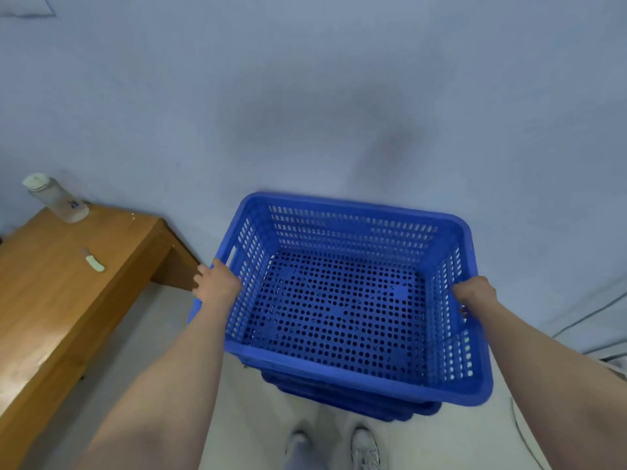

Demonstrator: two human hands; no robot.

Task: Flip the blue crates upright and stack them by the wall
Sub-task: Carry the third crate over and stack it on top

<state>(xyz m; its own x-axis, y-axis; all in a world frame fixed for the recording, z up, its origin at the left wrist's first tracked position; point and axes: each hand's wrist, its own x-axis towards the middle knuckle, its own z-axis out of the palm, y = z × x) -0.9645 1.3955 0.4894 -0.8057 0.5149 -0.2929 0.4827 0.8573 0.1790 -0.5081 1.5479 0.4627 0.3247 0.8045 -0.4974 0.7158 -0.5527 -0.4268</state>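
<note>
Both forearms reach out: the left hand and right hand grip the side rims of an upright blue crate, apparently atop other crates, near the wall.

We count one upright blue perforated plastic crate on top, with further blue crate rims showing beneath it, too overlapped to number. One wooden bench, one clear plastic bottle with a white cap, one small pale knife-like tool, two white shoes.
</note>
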